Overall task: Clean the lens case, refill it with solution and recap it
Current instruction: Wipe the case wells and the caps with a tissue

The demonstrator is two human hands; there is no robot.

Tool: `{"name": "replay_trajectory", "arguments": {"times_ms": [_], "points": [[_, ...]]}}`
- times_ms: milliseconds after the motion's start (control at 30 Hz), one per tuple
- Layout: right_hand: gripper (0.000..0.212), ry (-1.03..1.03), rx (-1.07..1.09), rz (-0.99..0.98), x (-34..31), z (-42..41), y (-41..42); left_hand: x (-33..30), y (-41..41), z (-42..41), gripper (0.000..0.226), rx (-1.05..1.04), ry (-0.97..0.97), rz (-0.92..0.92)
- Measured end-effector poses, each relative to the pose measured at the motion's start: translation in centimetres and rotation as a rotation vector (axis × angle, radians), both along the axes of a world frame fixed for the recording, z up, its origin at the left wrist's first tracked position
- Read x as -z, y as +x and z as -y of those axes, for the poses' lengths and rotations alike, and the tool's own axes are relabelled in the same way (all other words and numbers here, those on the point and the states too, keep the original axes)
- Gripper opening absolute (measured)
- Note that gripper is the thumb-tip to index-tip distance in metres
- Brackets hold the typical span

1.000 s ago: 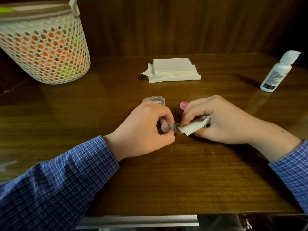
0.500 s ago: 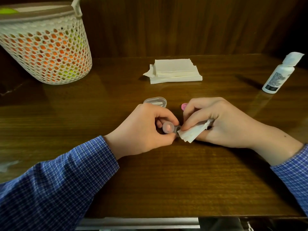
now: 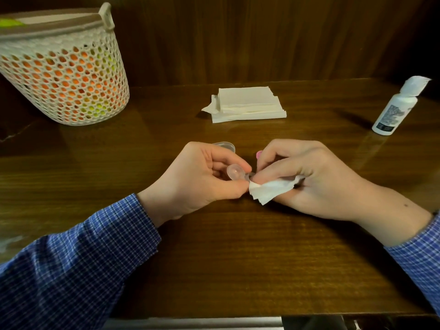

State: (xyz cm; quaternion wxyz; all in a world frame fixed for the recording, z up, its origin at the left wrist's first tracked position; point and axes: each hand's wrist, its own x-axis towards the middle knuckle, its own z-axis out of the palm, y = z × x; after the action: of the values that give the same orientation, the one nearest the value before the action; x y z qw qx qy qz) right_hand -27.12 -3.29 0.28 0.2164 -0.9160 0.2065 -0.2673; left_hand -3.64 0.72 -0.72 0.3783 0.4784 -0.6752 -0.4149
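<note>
**Desk layout around the two hands**

On the brown wooden table [image 3: 238,258], the left hand [image 3: 202,179] and right hand [image 3: 307,177] meet at centre. At 10 o'clock stands the white perforated plastic basket [image 3: 64,75]; at 12, the stack of white paper tissues [image 3: 245,104]; at 2, the white plastic solution bottle [image 3: 394,107]. A pink round cap [image 3: 259,154] lies just behind the hands.

The person is wearing a long-sleeved shirt in a blue check crossed by fine white lines. The left sleeve [image 3: 71,265] is filling the frame's 8 o'clock corner; the right sleeve [image 3: 419,256] is showing at 4 o'clock, both cuffs ending short of the bare wrists.
</note>
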Motion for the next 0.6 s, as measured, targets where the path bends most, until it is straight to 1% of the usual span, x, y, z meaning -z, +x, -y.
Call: {"name": "replay_trajectory", "arguments": {"times_ms": [67,133,267,400,500,600], "points": [[0.026,0.042,-0.009,-0.037,-0.1,0.0,-0.1,0.0,-0.1,-0.1,0.025,0.003,0.022,0.000],[0.027,0.059,-0.010,-0.030,-0.2,0.0,-0.2,-0.1,-0.1,-0.1,0.025,0.014,0.052,-0.038],[0.011,0.029,0.005,0.033,-0.3,-0.2,0.0,-0.3,0.0,0.1,0.024,0.052,0.131,-0.198],[0.014,-0.034,0.031,0.104,-0.4,-0.6,0.4,-0.3,-0.1,0.2,0.036,0.108,0.224,-0.354],[0.012,-0.039,0.024,0.136,-0.5,-0.8,0.5,-0.3,-0.1,0.2,0.025,0.184,0.240,-0.419],[0.012,0.026,0.025,0.162,-0.7,-1.0,0.6,-0.4,-0.2,0.2,0.019,0.254,0.242,-0.452]]}}
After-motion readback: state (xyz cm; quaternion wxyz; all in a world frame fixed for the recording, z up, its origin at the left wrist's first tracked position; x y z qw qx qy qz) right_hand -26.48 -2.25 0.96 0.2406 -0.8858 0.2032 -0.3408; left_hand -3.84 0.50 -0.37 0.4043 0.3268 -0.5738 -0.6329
